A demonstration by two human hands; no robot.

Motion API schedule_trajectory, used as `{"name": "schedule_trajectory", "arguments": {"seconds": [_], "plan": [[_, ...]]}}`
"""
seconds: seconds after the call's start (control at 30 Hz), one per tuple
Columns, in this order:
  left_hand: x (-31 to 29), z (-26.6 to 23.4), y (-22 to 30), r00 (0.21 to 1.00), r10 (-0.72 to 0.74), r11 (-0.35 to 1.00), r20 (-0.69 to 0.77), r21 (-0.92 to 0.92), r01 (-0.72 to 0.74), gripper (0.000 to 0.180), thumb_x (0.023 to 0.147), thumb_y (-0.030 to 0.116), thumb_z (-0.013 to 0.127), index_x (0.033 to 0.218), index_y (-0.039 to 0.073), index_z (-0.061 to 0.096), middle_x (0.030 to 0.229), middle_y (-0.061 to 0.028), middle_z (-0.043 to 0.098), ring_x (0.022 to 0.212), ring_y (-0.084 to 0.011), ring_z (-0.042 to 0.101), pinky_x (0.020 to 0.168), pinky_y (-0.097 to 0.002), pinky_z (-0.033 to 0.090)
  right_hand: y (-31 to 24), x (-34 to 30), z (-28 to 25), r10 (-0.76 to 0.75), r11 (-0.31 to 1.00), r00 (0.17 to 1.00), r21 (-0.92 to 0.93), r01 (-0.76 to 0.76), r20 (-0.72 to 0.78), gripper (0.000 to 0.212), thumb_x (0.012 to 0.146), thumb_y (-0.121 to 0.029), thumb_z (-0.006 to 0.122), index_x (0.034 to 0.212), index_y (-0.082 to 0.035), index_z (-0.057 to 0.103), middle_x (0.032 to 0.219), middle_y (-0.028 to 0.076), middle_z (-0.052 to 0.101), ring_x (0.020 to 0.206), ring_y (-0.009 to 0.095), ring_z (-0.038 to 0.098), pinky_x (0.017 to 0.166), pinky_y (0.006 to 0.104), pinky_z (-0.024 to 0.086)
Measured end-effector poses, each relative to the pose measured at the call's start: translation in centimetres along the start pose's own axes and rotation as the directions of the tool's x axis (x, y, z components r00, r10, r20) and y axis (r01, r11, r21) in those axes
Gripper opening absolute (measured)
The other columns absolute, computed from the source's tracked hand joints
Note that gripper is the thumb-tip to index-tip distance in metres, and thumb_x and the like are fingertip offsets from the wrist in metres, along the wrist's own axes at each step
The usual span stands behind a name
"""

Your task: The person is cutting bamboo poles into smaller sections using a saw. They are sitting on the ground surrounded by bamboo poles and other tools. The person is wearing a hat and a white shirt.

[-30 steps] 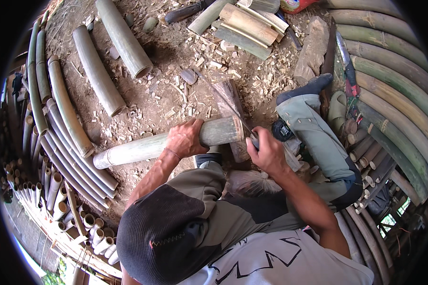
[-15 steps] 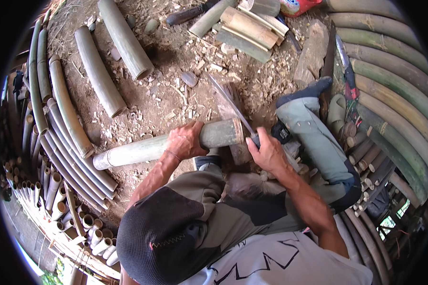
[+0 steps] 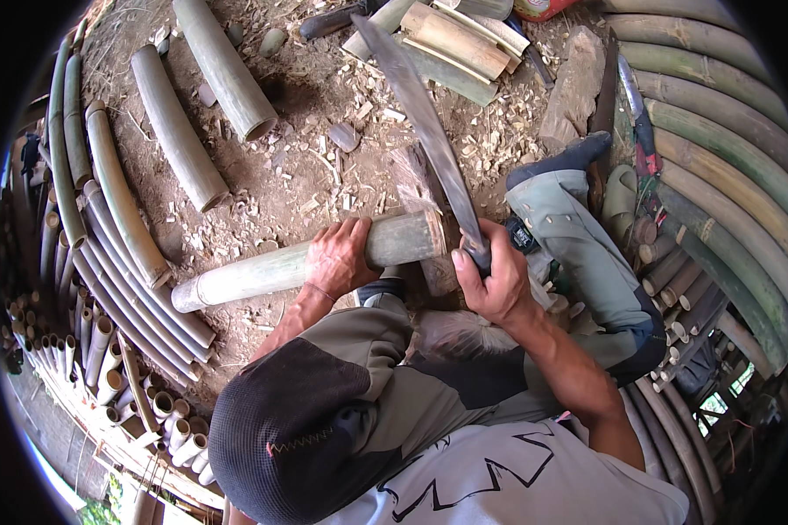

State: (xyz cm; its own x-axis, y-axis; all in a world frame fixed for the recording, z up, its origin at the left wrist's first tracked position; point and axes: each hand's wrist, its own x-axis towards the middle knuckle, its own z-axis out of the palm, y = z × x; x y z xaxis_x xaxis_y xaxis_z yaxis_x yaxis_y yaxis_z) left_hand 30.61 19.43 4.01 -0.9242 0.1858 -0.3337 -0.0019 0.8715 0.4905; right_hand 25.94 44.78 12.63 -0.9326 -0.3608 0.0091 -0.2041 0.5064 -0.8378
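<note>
My left hand is wrapped over a thick bamboo section that lies slantwise in front of me. The section's right end rests on a wooden block on the ground. In my right hand is the dark handle of a machete, just beyond that right end. Its long grey blade points up and away to the left, slightly smeared by motion. Whether the blade touches the bamboo I cannot tell.
Two loose bamboo sections lie ahead on the left. Split bamboo pieces are piled at the far middle, near a rough log. Bamboo poles line the right side. Wood chips litter the dirt. Cut tubes stand at lower left.
My right hand has risen slightly and turned, bringing the machete's blade up with its broad side showing. My left hand and the bamboo section stay in place.
</note>
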Motion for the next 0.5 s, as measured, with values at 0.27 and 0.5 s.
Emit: {"name": "schedule_trajectory", "arguments": {"seconds": [0.27,0.5], "plan": [[-0.8,0.2,0.2,1.0,0.013,1.0,-0.001,0.026,-0.013,0.072,0.062,0.033,0.084,0.125,0.012,0.055,0.114,-0.0111,0.065,0.104,-0.0338,0.065,0.091,-0.0466,0.05,3.0,-0.4,-0.1,0.246,0.953,0.95,-0.227,-0.2,0.194,0.036,0.094,-0.026,0.066,0.114,0.0,0.053,0.084,0.021,0.068,0.069,0.04,0.069,0.058,0.0456,0.054],[-0.7,1.2,1.3,0.988,0.05,0.992,-0.144,0.118,-0.033,0.069,0.066,0.032,0.081,0.125,0.008,0.055,0.114,-0.0093,0.063,0.109,-0.0294,0.061,0.092,-0.0446,0.048,6.6,-2.3,0.3,0.308,0.891,0.908,-0.421,-0.17,0.285,0.032,0.094,-0.028,0.064,0.111,-0.002,0.052,0.085,0.024,0.068,0.07,0.043,0.068,0.059,0.0485,0.054]]}}
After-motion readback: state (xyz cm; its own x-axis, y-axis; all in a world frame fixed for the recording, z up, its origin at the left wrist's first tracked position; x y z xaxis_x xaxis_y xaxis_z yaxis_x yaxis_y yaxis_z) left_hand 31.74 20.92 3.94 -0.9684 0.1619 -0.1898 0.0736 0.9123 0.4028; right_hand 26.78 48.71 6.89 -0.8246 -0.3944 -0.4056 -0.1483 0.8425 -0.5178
